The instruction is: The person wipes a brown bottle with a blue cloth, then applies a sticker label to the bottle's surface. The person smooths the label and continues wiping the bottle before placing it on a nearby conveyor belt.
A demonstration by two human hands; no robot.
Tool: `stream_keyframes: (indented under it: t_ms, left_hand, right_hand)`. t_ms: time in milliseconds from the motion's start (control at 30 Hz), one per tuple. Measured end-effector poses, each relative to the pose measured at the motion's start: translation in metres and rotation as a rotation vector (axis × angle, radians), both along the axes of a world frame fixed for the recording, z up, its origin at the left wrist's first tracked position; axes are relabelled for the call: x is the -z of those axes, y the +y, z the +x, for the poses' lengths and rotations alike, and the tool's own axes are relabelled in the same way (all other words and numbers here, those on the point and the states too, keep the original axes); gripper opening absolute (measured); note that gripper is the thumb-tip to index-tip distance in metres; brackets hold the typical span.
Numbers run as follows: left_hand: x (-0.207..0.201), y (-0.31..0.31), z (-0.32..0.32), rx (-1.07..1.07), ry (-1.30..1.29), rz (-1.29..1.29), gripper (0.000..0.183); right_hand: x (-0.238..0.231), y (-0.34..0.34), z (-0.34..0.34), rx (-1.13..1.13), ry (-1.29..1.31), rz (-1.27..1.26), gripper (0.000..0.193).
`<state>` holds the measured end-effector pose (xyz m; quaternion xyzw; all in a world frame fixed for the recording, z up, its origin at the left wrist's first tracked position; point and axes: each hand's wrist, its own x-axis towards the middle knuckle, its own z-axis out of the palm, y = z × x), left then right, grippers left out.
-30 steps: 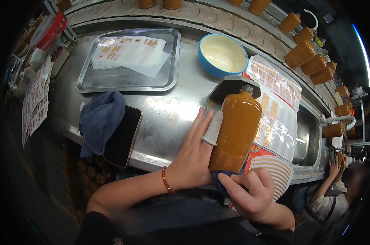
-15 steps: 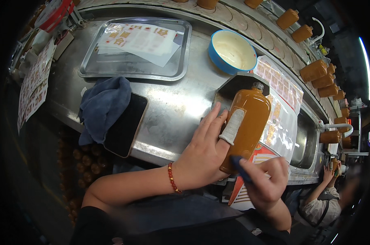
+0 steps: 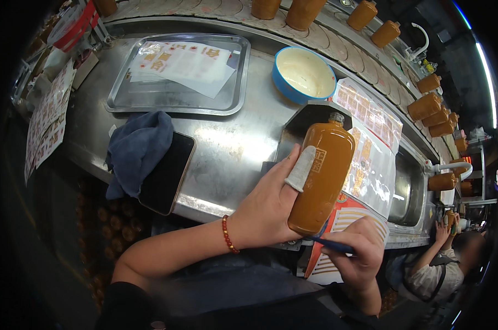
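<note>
My left hand is wrapped round a glossy brown flask-shaped bottle, tilted with its short neck pointing up and away. A whitish cloth finger cover sits on the thumb, which lies along the bottle's face beside a small square decal. Closed on a thin dark-blue tool, my right hand is just below the bottle's base. The tool's tip reaches the base's lower edge; whether it touches, and its exact kind, I cannot tell. Behind the bottle's neck is a dark angular stand.
On the steel counter lie a metal tray with printed sheets, a blue cloth and a phone. A blue-rimmed bowl stands behind. Decal sheets and a sink are rightward. Brown bottles line a conveyor; another person works far right.
The blue tool has gone from the bottle's lower face to its base edge, with my right hand slightly lower. My left thumb has shifted, baring the square decal. The whole view has shifted slightly.
</note>
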<state>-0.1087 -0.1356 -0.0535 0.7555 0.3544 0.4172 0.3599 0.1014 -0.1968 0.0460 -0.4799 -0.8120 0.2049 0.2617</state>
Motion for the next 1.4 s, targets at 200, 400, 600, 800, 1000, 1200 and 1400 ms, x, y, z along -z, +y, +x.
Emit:
stream_keyframes:
  t_ms: [200,400,600,800,1000,1200,1400]
  left_hand:
    - [-0.030,0.001,-0.009,0.021,0.166,0.174,0.114]
    - [0.005,0.016,-0.001,0.060,0.134,-0.045,0.114]
    - [-0.017,0.009,-0.016,0.045,0.183,0.078,0.093]
    - [0.012,0.021,0.005,0.004,0.021,-0.085,0.106]
    - [0.014,0.025,0.010,0.067,-0.089,-0.109,0.107]
    - [0.004,0.016,0.002,-0.060,0.080,0.125,0.089]
    - [0.013,0.016,0.008,-0.056,0.082,0.102,0.081]
  right_hand:
    - [0.006,0.005,0.025,0.383,0.431,-0.388,0.031]
    - [0.011,0.007,0.025,0.402,0.483,-0.458,0.029]
    - [0.014,0.008,0.026,0.401,0.391,-0.165,0.025]
    - [0.016,0.020,0.000,0.024,0.003,0.109,0.037]
    - [0.015,0.043,0.001,0.149,-0.062,0.146,0.036]
    - [0.008,0.040,-0.005,0.104,-0.173,0.187,0.048]
    - [0.025,0.032,-0.002,-0.022,-0.269,0.354,0.046]
